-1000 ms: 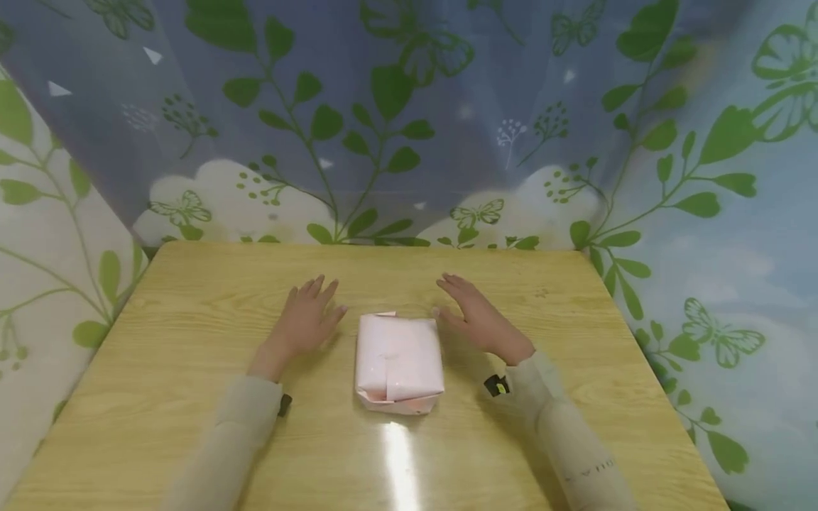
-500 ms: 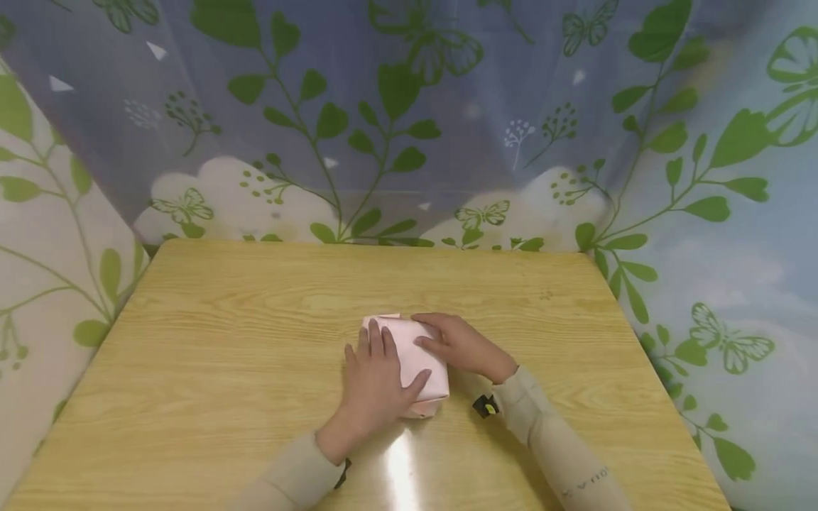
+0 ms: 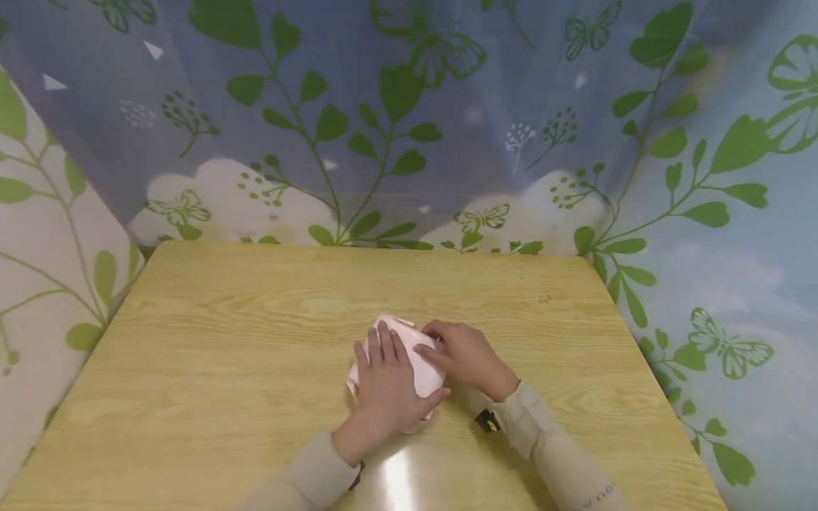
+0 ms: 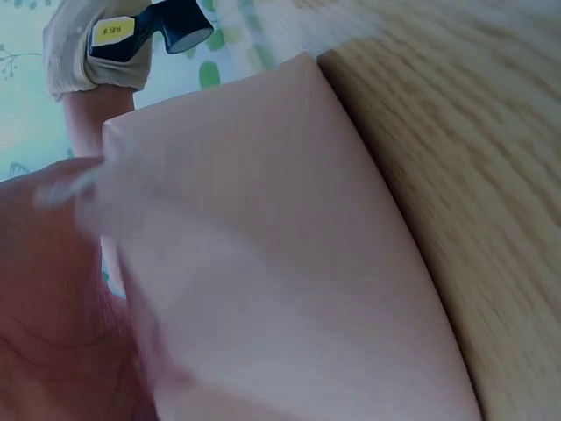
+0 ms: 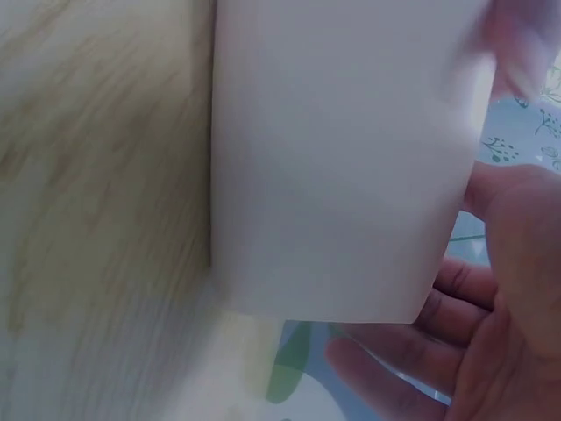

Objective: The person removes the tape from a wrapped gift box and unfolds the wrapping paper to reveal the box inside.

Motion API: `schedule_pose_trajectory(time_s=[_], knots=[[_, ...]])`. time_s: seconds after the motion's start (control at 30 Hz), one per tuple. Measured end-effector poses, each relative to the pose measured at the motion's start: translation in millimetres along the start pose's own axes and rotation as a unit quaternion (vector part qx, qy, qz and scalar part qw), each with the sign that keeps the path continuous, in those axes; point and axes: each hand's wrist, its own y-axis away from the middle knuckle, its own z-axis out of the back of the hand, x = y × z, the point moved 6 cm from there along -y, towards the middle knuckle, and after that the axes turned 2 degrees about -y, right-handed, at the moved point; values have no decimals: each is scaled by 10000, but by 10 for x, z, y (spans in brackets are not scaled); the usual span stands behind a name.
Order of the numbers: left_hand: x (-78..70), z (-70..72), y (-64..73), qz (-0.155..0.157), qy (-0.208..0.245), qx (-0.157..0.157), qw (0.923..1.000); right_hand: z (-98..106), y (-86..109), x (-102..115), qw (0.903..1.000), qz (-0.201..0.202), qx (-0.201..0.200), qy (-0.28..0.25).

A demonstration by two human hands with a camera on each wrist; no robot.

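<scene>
A parcel (image 3: 423,370), wrapped in pale pink paper, lies turned at an angle on the wooden table. Across its top rests my left hand (image 3: 385,387), fingers straight and pointing away, thumb spread toward the right near edge. My right hand (image 3: 474,360) holds the right far corner, thumb on top and fingers curled behind the side. The right wrist view shows the thumb at the edge of the parcel (image 5: 342,175) and the fingers around its end. In the left wrist view a smooth side of the parcel (image 4: 280,254) stands on the table.
The wood-grain table (image 3: 224,341) extends around the parcel, with its far edge against a leaf-and-butterfly patterned curtain (image 3: 383,163). Similar fabric hangs on both sides. A black wrist camera (image 3: 487,421) sits under the right sleeve.
Both hands have come in from beside the parcel, the left onto its top and the right to its corner. The parcel has since been rotated clockwise on the table.
</scene>
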Motion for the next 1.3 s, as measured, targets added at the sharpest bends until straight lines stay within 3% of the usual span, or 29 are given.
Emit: schedule_pose_trajectory(time_s=[0.33,0.47,0.63,1.03,1.3], knots=[[75,-11,-116,-853,16,412,9955,28,6,-28,9981,183,-564,158],[133,-18,-175,-1137,189,756,9905,28,10,-47,9975,186,-639,254],[174,1,-206,-1235,459,1079,9854,43,35,-49,9972,88,-657,333],[243,40,-279,-1404,513,1379,9791,80,30,7,9929,218,-784,871],[240,86,-309,-1781,598,1572,9695,-2,86,51,9933,236,-421,1051]])
